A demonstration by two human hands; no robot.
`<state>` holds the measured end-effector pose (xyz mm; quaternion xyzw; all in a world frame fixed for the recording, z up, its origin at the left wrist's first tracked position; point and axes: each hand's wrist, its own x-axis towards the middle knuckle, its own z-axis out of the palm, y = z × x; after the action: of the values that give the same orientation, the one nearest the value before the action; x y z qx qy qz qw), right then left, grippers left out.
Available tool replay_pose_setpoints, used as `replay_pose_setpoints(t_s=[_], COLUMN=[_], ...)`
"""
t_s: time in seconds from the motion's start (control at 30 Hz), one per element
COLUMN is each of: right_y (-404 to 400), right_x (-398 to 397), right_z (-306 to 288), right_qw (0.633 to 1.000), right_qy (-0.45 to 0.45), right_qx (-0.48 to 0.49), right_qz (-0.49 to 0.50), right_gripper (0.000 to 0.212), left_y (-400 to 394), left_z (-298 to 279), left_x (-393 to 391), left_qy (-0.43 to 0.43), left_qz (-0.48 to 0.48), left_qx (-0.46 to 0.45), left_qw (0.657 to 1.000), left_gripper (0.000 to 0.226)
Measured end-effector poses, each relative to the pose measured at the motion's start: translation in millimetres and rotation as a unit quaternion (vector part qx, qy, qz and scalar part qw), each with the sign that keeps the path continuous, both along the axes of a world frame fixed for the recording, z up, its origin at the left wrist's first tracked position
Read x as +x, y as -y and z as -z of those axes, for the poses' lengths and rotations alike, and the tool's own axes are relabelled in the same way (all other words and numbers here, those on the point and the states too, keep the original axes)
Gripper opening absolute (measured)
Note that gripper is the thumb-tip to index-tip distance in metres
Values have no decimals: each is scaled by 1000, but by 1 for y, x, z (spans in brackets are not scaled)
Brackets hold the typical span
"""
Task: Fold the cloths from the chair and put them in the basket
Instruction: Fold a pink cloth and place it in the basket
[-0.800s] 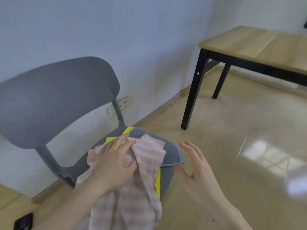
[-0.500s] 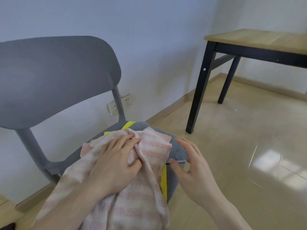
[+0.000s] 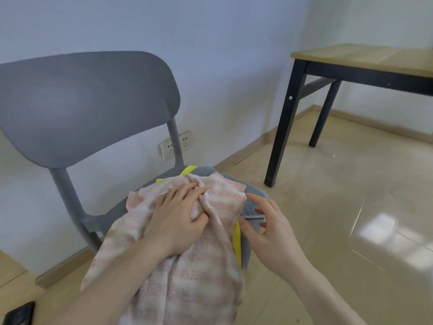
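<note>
A pink and white striped cloth (image 3: 199,285) lies over the seat of the grey chair (image 3: 79,106) and hangs off its front edge. My left hand (image 3: 175,221) rests on top of it, fingers and thumb pinching a bunch of the fabric. Under it lies a grey cloth (image 3: 251,205) and a yellow cloth (image 3: 237,240), only its edges showing. My right hand (image 3: 269,233) hovers open at the right edge of the seat, fingertips close to the grey cloth. No basket is in view.
A wooden table with black legs (image 3: 283,127) stands to the right on the glossy floor (image 3: 351,231). A wall socket (image 3: 175,146) sits behind the chair. A dark object (image 3: 17,314) lies at the bottom left corner.
My right hand has moved in closer to the seat's right edge. My left hand keeps its pinch on the striped cloth. The view has shifted slightly downward.
</note>
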<state>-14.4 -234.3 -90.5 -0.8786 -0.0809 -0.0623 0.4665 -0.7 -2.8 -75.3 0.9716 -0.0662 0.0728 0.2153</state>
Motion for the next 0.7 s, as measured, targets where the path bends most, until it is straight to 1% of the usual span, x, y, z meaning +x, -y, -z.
replay_pose_setpoints(t_s=[0.07,0.13,0.2,0.27,0.33,0.43,0.5,0.6,0.63,0.7], right_y=[0,-1,-3,-4,-5,-3,-2,1,2,8], right_x=[-13,-30,-45,-69,-94,-138,-164,-189,-196,-208], right_z=[-13,-29,-39,-54,-61,-59,-59,-68,-71,-74], right_qw=[1000,1000,1000,1000,1000,998,997,996,995,994], right_qy=[-6,-9,-14,-22,-27,-49,-70,-84,-84,-87], right_qx=[-1,-10,-21,-14,-10,-17,-24,-39,-45,-63], right_qz=[6,5,-1,-1,6,26,34,21,16,10], right_gripper=[52,53,52,46,41,47,52,54,54,52], left_y=[-1,-5,-16,-28,-33,-30,-24,-16,-16,-18], left_z=[-10,-25,-35,-44,-48,-50,-40,-28,-22,-12], left_x=[-6,-14,-23,-45,-71,-124,-157,-190,-196,-205], left_qy=[10,36,47,40,11,-13,-18,-54,-58,-50], left_qz=[-5,-33,-72,-86,-85,-60,-5,57,58,31], left_qx=[-46,-95,-105,-82,-42,10,54,94,101,108], left_qw=[999,994,991,992,995,998,998,992,991,992], left_gripper=[61,57,51,52,54,49,46,54,55,52])
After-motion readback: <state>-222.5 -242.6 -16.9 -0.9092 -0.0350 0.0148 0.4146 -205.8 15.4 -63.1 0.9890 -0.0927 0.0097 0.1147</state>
